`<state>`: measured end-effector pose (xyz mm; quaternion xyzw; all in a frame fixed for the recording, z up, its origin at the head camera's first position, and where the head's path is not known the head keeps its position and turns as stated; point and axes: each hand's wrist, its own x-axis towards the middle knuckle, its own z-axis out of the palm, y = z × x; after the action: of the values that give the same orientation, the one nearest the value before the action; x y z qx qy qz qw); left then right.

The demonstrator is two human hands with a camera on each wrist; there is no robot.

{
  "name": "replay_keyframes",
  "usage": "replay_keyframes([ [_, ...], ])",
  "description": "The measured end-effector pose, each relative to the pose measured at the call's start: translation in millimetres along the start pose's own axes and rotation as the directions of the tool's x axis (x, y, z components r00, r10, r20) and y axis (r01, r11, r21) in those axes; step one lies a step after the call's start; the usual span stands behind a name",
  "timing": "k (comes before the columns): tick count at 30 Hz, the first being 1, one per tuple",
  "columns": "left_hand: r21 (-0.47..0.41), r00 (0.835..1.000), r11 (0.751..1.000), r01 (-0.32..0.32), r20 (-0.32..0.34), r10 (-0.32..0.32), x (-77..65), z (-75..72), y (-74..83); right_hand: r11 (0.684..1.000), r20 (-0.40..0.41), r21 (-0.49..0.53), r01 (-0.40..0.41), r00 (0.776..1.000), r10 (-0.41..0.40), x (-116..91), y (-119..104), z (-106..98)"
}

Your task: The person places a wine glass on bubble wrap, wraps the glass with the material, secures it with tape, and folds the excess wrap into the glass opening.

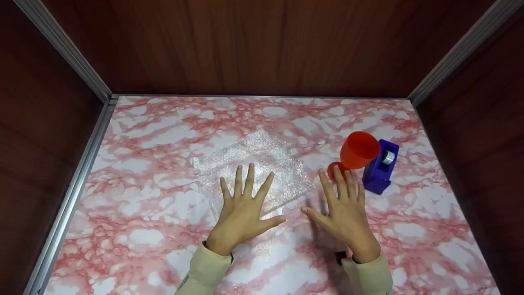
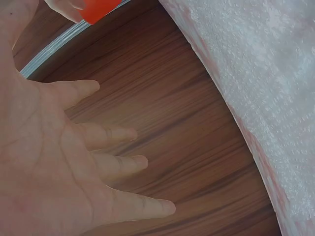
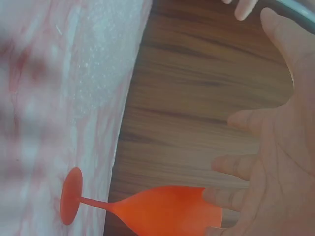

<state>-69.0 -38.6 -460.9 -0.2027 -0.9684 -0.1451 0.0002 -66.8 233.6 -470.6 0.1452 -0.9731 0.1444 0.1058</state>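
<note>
Both hands hover palm down over the table with fingers spread and nothing held. My left hand (image 1: 243, 209) is above the near part of a clear bubble wrap sheet (image 1: 262, 159), which lies flat on the table. To the right, my right hand (image 1: 346, 213) has its fingertips overlapping the round base of an orange-red goblet (image 1: 356, 149) in the head view. The goblet stands upright; its stem and base (image 3: 71, 196) show in the right wrist view. Beside it sits a purple tape dispenser (image 1: 378, 172) with a roll of clear tape (image 1: 388, 157).
The tabletop (image 1: 155, 237) has a red and white marbled pattern. Dark wood-grain panels (image 1: 262, 49) enclose its back and both sides, with metal strips (image 1: 65, 49) along the corners.
</note>
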Motion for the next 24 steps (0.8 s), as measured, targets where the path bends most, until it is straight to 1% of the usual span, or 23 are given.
replay_keyframes([
  [6,-0.008,1.000,1.000,0.014,0.000,-0.014,-2.9,-1.8,-1.0,1.000,0.017,0.020,-0.022,1.000,0.022,-3,1,-6],
  [12,-0.002,1.000,1.000,0.020,-0.007,-0.020,-6.0,-1.1,-3.5,0.999,0.004,0.021,-0.028,1.000,0.028,-5,6,-7],
  [18,-0.019,0.999,0.999,0.031,-0.007,-0.031,-10.1,2.1,-9.9,0.999,-0.028,0.025,-0.046,0.999,0.047,-8,13,-7],
  [24,-0.034,0.998,0.997,0.066,0.010,-0.066,-14.3,5.6,-17.4,0.997,-0.021,0.040,-0.073,0.997,0.073,-8,19,-10],
])
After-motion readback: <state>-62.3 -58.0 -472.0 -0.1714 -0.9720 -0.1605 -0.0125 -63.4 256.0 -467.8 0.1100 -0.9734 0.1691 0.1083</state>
